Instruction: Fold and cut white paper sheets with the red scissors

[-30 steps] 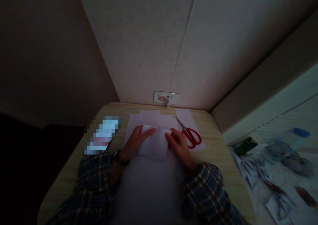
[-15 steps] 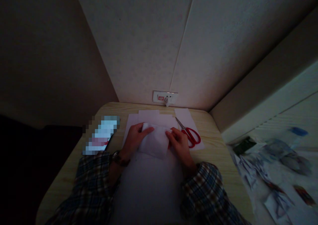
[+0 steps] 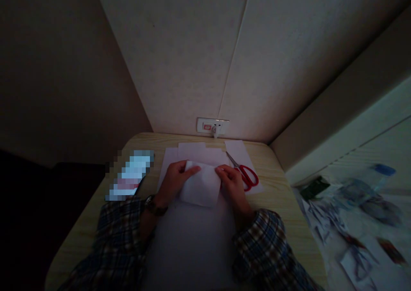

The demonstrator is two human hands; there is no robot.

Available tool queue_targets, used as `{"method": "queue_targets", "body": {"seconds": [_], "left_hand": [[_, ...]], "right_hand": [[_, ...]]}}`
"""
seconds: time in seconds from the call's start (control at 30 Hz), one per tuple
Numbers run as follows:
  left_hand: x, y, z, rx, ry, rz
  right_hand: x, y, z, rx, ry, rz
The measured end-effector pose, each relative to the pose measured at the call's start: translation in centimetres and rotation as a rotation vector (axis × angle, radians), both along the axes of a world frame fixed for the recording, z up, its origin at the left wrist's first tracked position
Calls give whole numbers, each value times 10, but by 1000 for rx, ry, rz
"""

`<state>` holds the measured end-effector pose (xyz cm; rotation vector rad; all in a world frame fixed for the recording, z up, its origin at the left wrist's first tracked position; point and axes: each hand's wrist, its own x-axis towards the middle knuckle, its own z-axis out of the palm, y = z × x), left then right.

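Observation:
A small folded white paper point(image 3: 202, 186) lies on a larger white sheet point(image 3: 192, 244) on the wooden table point(image 3: 276, 205). My left hand point(image 3: 175, 180) grips the paper's left edge, fingers curled over its top corner. The paper's right edge is pinched by my right hand point(image 3: 233, 184), fingers closed on it. Both arms wear plaid sleeves, and a watch sits on the left wrist. Red-handled scissors point(image 3: 245, 173) lie just right of my right hand, blades pointing to the far left.
More white sheets point(image 3: 205, 152) lie beyond the hands near the wall. A wall socket point(image 3: 212, 126) sits above the table's far edge. A blurred bright object point(image 3: 131, 175) lies at the table's left. Paper scraps point(image 3: 324, 222) and clutter cover the surface to the right.
The folded paper and both hands have shifted slightly towards the far edge; my left fingers have slid a little along the paper's top edge. The scissors have not moved.

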<state>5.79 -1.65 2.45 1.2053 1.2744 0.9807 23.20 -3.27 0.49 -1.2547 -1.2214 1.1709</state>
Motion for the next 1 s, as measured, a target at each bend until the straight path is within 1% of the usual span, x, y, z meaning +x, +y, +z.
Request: {"method": "queue_targets", "body": {"seconds": [0.13, 0.27, 0.4, 0.47, 0.53, 0.6, 0.67, 0.73, 0.8, 0.9, 1.0], "left_hand": [[-2, 2, 2, -1, -38, 14], [-3, 5, 0, 26, -16, 80], [-4, 7, -1, 85, -13, 123], [-3, 7, 0, 81, -42, 86], [-3, 6, 1, 53, -57, -7], [-3, 5, 3, 79, -6, -79], [-3, 4, 4, 143, 72, -93], [-3, 4, 3, 150, 95, -83], [-4, 4, 1, 83, 56, -67], [-5, 6, -4, 7, -16, -7], [-5, 7, -5, 9, -22, 58]], "right_hand": [[1, 0, 2, 15, -49, -11], [0, -1, 3, 30, -49, -27], [2, -1, 1, 47, -79, -39], [2, -2, 0, 58, -113, -39], [1, -3, 1, 81, -165, -40], [-1, -5, 3, 102, -218, -24], [-4, -6, 5, 107, -236, 3], [-5, -6, 5, 96, -210, 24], [-4, -5, 4, 70, -160, 26], [-1, -3, 1, 28, -84, -1], [0, -2, -1, 15, -26, 0]]}}
